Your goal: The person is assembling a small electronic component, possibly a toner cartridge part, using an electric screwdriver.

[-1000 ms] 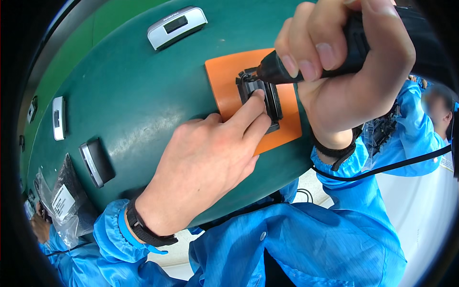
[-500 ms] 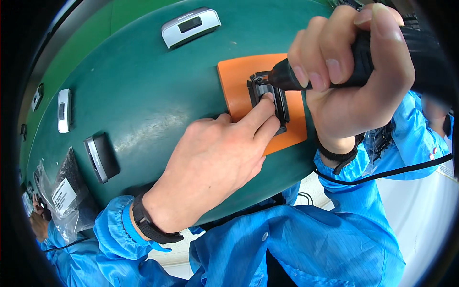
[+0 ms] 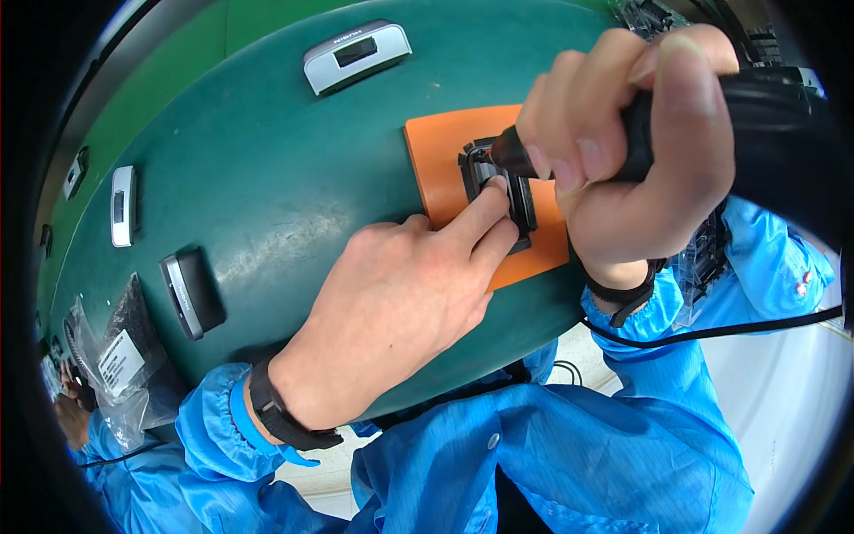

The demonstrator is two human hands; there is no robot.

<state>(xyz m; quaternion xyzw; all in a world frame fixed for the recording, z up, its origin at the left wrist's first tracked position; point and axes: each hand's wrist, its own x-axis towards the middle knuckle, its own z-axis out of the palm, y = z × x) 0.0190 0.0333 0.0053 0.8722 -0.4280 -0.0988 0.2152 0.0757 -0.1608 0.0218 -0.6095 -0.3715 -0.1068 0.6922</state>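
On an orange pad [image 3: 433, 165] lies a black rectangular housing [image 3: 525, 209] with a raised rim. My left hand [image 3: 405, 289] reaches in from the lower left, its bent fingers closed on the housing and a fingertip pressing inside it. In my right hand [image 3: 636, 147], the fingers are wrapped round a black electric screwdriver [image 3: 774, 133]. The tool slants down to the left, and its nose is at the far end of the housing. Whether the bit sits on a screw is too small to tell.
On the green table [image 3: 294, 169] stand a silver-and-black device [image 3: 372, 53], a second one [image 3: 123, 206] and a dark one [image 3: 191, 294]. A clear bag of small dark parts [image 3: 142, 356] is at the lower left. Another person's hand [image 3: 73, 414] shows beyond it. A black cable [image 3: 712, 334] crosses my right sleeve.
My right hand and the screwdriver have shifted a little left and toward me. The left hand and the housing have stayed almost where they were.
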